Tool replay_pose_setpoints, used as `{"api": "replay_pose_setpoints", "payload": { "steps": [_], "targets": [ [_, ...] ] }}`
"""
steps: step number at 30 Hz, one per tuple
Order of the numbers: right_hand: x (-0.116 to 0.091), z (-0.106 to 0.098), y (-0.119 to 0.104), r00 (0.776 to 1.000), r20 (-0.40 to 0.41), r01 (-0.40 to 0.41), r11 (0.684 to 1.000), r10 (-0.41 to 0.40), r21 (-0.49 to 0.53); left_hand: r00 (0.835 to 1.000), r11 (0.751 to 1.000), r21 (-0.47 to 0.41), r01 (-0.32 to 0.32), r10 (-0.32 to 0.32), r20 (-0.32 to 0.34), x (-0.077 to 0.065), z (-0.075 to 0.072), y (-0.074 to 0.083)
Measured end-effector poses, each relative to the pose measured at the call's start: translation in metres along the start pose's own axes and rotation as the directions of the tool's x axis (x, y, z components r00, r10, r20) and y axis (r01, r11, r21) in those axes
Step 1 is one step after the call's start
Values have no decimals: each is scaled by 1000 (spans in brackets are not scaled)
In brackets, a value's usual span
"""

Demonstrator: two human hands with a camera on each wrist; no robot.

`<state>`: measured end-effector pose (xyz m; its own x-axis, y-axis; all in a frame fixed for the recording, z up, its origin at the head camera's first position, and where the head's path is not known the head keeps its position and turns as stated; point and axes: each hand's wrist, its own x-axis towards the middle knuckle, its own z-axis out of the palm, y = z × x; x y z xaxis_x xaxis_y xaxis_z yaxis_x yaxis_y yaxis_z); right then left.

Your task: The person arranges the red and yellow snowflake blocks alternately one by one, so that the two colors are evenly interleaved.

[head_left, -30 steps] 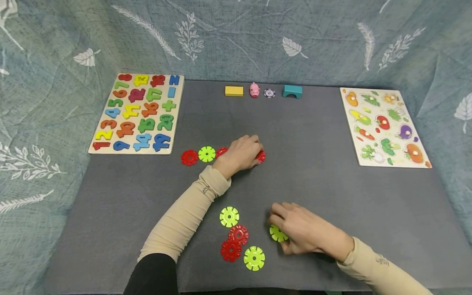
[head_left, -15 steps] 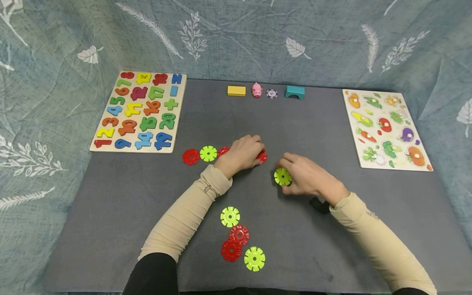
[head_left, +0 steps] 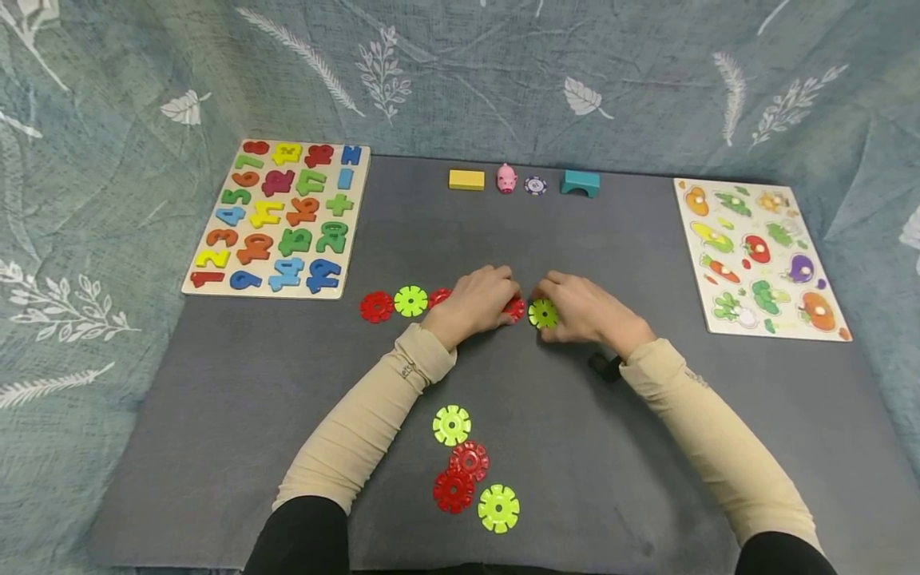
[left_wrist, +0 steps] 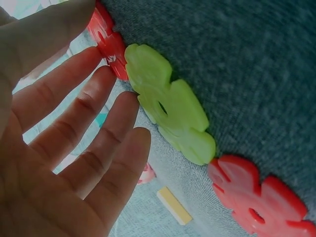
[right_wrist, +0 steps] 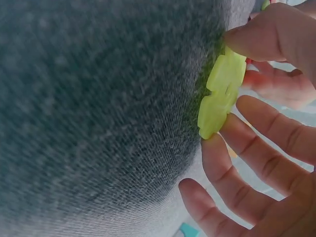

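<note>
In the head view my left hand (head_left: 474, 302) covers part of a row of flower-shaped plastic discs. Its thumb and fingertips hold the edges of a red disc (head_left: 514, 309) at the row's right end. The left wrist view shows a green disc (left_wrist: 170, 106) beside that one, then another red disc (left_wrist: 256, 197). Just right of the row, my right hand (head_left: 585, 314) pinches a yellow-green disc (right_wrist: 222, 94) between thumb and fingers, with a small gap to the red disc. Further left lie a green disc (head_left: 410, 301) and a red disc (head_left: 377, 307).
Nearer the front lie loose discs: a green one (head_left: 451, 425), two overlapping reds (head_left: 454, 490) and another green (head_left: 498, 509). A number board (head_left: 276, 220) stands left, a vegetable board (head_left: 762, 259) right. A yellow block (head_left: 466, 180), pink pig (head_left: 506, 179), chip (head_left: 535, 185) and teal block (head_left: 580, 183) line the back.
My right hand has carried the yellow-green disc from the front of the table up to the right end of the row. The left hand has stayed on the red disc.
</note>
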<state>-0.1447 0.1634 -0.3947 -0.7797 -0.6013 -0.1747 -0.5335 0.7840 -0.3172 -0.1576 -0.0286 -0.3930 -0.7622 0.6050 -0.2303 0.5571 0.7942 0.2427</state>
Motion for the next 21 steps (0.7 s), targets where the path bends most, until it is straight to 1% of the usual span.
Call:
{"api": "replay_pose_setpoints", "payload": {
  "steps": [7, 16, 21],
  "targets": [
    [5, -3, 1, 1000, 5, -14, 1000, 14, 8, 1000, 1000, 4, 0, 0, 0, -1, -1, 1],
    [7, -1, 6, 1000, -6, 25, 999, -25, 30, 1000, 1000, 21, -3, 2, 0, -4, -3, 3],
    [6, 0, 8, 999, -16, 49, 998, -48, 41, 1000, 1000, 13, 0, -1, 13, -1, -1, 2]
  ]
}}
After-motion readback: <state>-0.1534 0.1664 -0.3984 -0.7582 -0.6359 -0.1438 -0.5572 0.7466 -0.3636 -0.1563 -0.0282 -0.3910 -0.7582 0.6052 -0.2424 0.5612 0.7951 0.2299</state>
